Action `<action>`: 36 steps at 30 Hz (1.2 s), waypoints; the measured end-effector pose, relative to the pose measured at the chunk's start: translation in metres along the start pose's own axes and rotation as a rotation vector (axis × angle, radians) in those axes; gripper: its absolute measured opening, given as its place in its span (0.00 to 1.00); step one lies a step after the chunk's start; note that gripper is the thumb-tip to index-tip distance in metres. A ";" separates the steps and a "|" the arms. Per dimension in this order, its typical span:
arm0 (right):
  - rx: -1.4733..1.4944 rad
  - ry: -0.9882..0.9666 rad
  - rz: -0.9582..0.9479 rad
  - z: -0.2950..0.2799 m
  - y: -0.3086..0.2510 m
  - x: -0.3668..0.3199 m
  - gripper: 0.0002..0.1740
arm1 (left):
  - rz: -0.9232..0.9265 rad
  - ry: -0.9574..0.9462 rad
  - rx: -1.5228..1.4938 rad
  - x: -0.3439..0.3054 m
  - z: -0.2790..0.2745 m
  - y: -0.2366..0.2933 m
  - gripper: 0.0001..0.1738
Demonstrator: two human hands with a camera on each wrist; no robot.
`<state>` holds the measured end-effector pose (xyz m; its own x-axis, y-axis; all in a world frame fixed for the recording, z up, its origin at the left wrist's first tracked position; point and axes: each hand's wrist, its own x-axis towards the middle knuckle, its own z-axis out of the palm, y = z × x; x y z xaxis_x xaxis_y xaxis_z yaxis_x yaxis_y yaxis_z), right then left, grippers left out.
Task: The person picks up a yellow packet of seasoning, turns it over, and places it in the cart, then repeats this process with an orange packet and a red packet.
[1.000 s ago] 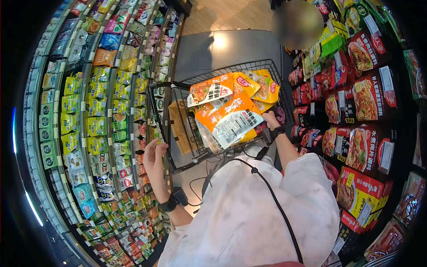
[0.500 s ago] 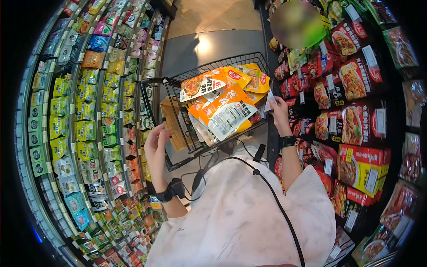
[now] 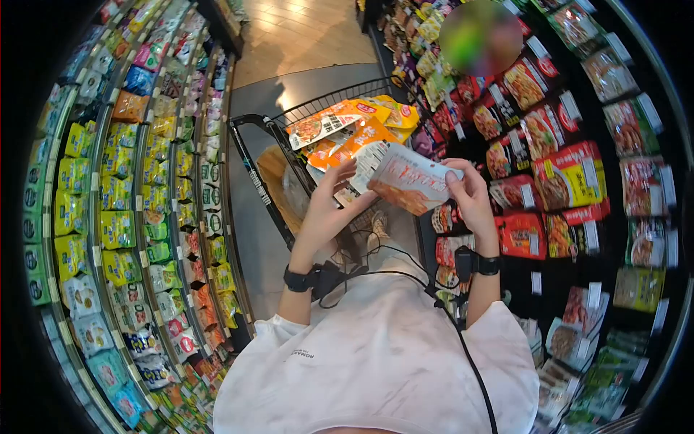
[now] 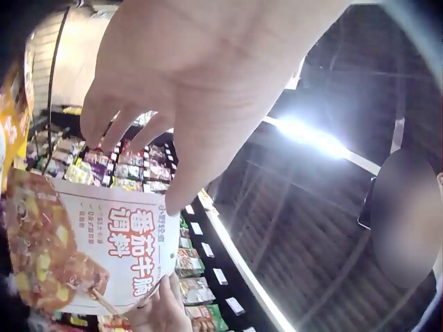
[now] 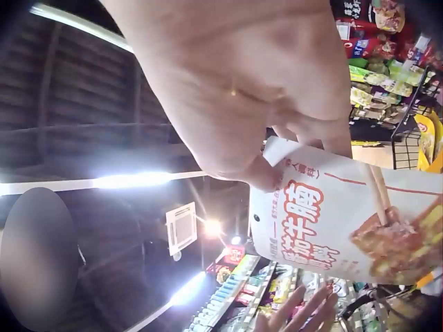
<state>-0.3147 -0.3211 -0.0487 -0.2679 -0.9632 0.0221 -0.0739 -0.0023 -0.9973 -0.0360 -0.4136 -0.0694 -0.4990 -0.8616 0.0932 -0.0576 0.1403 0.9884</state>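
Observation:
In the head view my right hand [image 3: 471, 195] pinches the right end of a white seasoning packet [image 3: 412, 179], thumb on its face. Red lettering and a picture of meat chunks cover its front, seen in the left wrist view as the same packet [image 4: 124, 228]. My left hand [image 3: 329, 206] is at the packet's other end, fingers extended and thumb pointing toward it. Spread left fingers [image 5: 304, 311] appear below the packet in the right wrist view. Behind and below lies a black wire shopping cart [image 3: 318, 94], with several orange and yellow seasoning packets [image 3: 361, 141] heaped inside.
Shelves of small bagged goods [image 3: 119, 188] line the left side. Red and dark food packets [image 3: 571, 173] fill the right shelves. A brown paper bag [image 3: 278, 181] hangs near the cart's handle [image 3: 256, 173]. A black cable [image 3: 463, 340] runs down the white shirt.
My right hand has lifted the white packet from the cart's right side to in front of me. My left hand has moved right, toward the packet. The view has turned rightward.

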 end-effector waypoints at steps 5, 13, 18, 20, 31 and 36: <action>0.025 0.118 0.056 0.010 -0.048 -0.071 0.12 | -0.099 -0.368 -0.327 -0.016 0.028 0.029 0.32; -0.137 0.571 -0.116 0.009 -0.044 -0.121 0.40 | -0.102 -0.251 -0.458 -0.022 0.079 0.042 0.13; 0.135 0.467 -0.022 0.000 -0.042 -0.164 0.37 | -0.149 -0.309 -0.538 -0.030 0.136 0.071 0.13; 0.201 0.492 0.023 -0.022 -0.035 -0.187 0.29 | -0.136 -0.450 -0.476 -0.040 0.165 0.082 0.14; -0.048 1.016 -0.032 -0.143 0.002 -0.341 0.15 | 0.084 -0.793 -0.269 -0.079 0.342 0.079 0.27; -0.040 1.239 -0.074 -0.198 0.048 -0.403 0.16 | 0.002 -1.033 -0.137 -0.099 0.393 0.085 0.27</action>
<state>-0.4004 0.1198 -0.0914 -0.9867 -0.0579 0.1517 -0.1509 -0.0167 -0.9884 -0.3319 -0.1248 -0.0419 -0.9998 -0.0153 0.0105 0.0100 0.0293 0.9995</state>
